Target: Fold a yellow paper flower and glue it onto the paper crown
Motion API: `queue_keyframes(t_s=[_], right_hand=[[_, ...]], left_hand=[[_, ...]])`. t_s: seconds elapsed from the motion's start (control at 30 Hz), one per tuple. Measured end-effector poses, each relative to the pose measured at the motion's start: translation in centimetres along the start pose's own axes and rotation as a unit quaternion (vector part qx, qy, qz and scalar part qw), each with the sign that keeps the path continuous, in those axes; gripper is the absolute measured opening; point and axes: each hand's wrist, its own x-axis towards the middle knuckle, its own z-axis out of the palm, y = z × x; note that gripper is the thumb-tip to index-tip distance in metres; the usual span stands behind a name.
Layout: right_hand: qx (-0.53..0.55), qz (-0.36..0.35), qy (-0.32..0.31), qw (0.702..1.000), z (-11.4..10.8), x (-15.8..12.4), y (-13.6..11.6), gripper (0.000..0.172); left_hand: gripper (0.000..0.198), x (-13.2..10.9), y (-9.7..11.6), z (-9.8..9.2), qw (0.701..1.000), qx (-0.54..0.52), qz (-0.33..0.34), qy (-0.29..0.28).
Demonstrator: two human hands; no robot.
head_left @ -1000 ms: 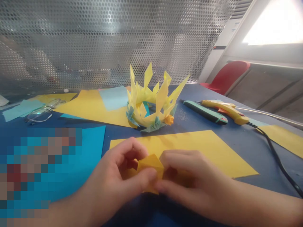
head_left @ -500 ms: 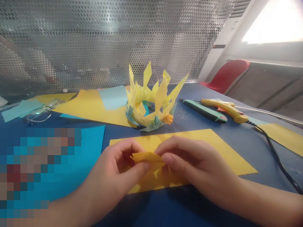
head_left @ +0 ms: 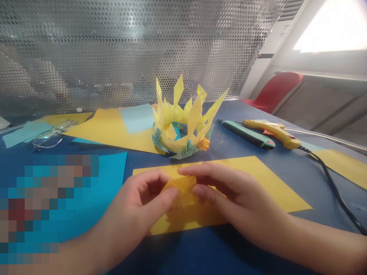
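Observation:
A small piece of folded yellow paper [head_left: 185, 186] is held up between my two hands, creases showing on its face. My left hand [head_left: 143, 202] pinches its left side, thumb in front and fingers behind. At its right edge, the thumb and fingers of my right hand [head_left: 237, 191] close on the paper. Below them lies a larger yellow sheet [head_left: 266, 187], flat on the blue table. Just beyond stands a yellow paper crown [head_left: 196, 114] with tall points, blue-green folded pieces round its base and an orange paper flower [head_left: 204, 144].
Right of the crown lie a green-handled cutter [head_left: 248, 134] and a yellow glue gun [head_left: 272, 131] with a black cord [head_left: 329, 175]. Glasses [head_left: 51, 137] and coloured sheets are at the left, near a blue sheet [head_left: 111, 183]. A perforated metal panel [head_left: 114, 49] rises behind.
The folded yellow paper has turned, so more of its creased face shows. My right hand's fingers have shifted up and left over its top edge.

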Motion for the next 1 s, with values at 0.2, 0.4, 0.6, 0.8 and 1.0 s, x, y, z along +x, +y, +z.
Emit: queue_keyframes(t_s=[0.2, 0.4, 0.6, 0.8, 1.0], right_hand=[[0.05, 0.013, 0.001, 0.999, -0.13, -0.04, 0.16, 0.032], [0.104, 0.024, -0.011, 0.994, 0.0, 0.06, -0.06, 0.033], [0.121, 0.019, -0.013, 0.992, -0.2, 0.25, -0.31, 0.032], [0.115, 0.018, -0.01, 0.993, -0.17, 0.43, -0.36, 0.026], [0.093, -0.005, -0.01, 0.996, -0.27, 0.35, -0.31, 0.022]], left_hand=[[0.018, 0.0, 0.03, -0.17, 0.999, -0.019, 0.006, -0.039], [0.019, -0.27, -0.46, -0.66, 0.996, -0.049, -0.005, -0.072], [0.02, 0.08, -0.23, -0.48, 0.994, -0.068, -0.007, -0.085], [0.007, 0.06, -0.1, -0.13, 0.99, -0.102, -0.021, -0.096], [0.008, -0.06, -0.26, -0.02, 0.992, -0.097, -0.013, -0.074]])
